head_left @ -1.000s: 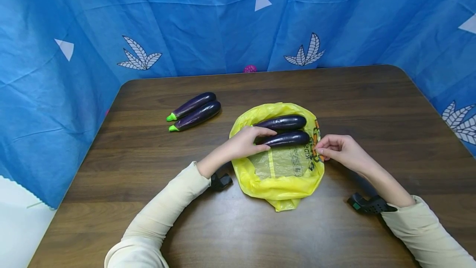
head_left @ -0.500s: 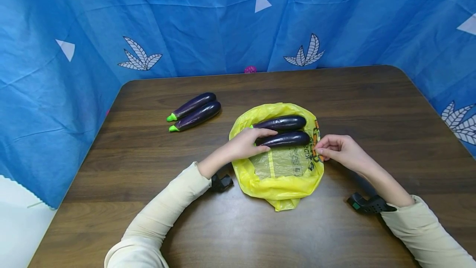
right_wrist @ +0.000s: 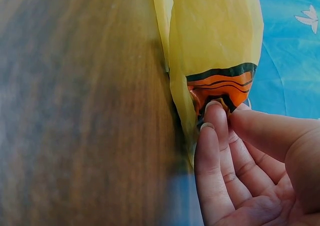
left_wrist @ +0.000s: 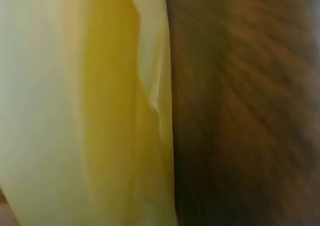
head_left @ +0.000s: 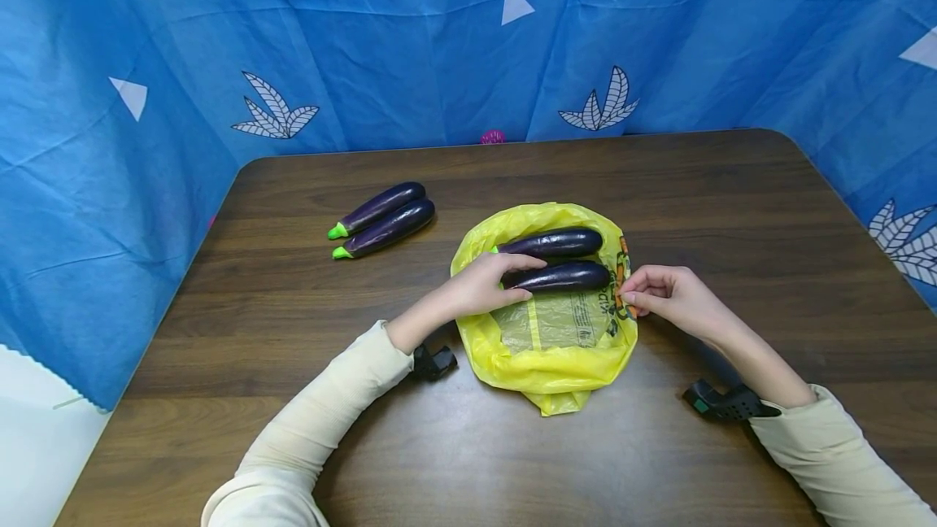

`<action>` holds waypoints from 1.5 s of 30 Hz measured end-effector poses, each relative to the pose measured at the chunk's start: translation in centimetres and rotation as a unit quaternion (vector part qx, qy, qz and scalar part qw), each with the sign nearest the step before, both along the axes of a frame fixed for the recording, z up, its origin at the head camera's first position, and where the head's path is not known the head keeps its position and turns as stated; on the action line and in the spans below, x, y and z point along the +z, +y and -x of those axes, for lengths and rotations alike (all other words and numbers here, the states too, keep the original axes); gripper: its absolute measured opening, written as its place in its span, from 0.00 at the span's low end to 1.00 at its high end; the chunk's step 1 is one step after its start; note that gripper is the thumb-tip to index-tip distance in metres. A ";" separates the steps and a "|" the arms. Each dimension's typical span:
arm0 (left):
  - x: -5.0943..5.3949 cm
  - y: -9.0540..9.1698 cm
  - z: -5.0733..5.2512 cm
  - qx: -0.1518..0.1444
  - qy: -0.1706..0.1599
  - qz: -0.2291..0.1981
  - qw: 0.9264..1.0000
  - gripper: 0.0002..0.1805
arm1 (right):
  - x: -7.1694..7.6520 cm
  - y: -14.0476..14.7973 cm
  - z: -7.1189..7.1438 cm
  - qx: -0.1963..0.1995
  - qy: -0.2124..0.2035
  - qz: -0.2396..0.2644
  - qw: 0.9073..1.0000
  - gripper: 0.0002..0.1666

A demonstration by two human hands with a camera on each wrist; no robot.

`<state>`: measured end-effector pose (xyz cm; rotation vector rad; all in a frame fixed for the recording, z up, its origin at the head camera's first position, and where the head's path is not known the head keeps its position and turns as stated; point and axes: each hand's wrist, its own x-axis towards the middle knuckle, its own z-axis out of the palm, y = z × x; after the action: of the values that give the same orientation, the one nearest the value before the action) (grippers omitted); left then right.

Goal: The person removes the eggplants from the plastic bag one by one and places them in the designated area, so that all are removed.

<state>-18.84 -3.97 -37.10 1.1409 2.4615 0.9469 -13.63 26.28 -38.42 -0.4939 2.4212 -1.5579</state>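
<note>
A yellow plastic bag (head_left: 556,366) with its rim rolled open sits mid-table. Inside lie two dark purple eggplants, a far eggplant (head_left: 556,242) and a near eggplant (head_left: 567,276), side by side. My left hand (head_left: 483,283) reaches over the bag's left rim and grips the near eggplant's left end, thumb on the near side, fingers on the far side. That end is hidden under the hand. My right hand (head_left: 669,295) pinches the bag's right rim at the orange print (right_wrist: 225,90), between thumb and fingertips. The left wrist view shows only the bag's wall (left_wrist: 110,105) and blurred wood.
Two more eggplants (head_left: 384,218) with bright green stems lie together on the wooden table (head_left: 293,315), left of the bag. A blue patterned curtain (head_left: 439,47) hangs behind the table's far edge. Each wrist carries a black camera mount (head_left: 732,402).
The near eggplant has shifted very slightly toward the table's front, away from the far one. Both hands stay almost where they were.
</note>
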 end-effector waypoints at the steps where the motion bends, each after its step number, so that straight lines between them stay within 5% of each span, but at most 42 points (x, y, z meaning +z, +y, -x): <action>1: 0.0 -0.1 0.0 0.001 -0.001 -0.003 1.000 0.24 | 0.0 0.0 0.0 0.001 0.001 0.000 1.000 0.06; 28: 1.3 -1.9 -0.5 0.047 -0.010 -0.055 0.997 0.19 | 0.0 0.0 0.0 0.002 -0.003 0.008 1.000 0.06; 45: 2.8 -5.1 -0.7 0.082 0.010 -0.102 0.991 0.19 | 0.0 0.0 -0.1 0.000 -0.003 0.008 1.000 0.05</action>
<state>-18.12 -9.05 -34.27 1.0219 2.5525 1.2670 -13.55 26.26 -38.39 -0.4907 2.4049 -1.5784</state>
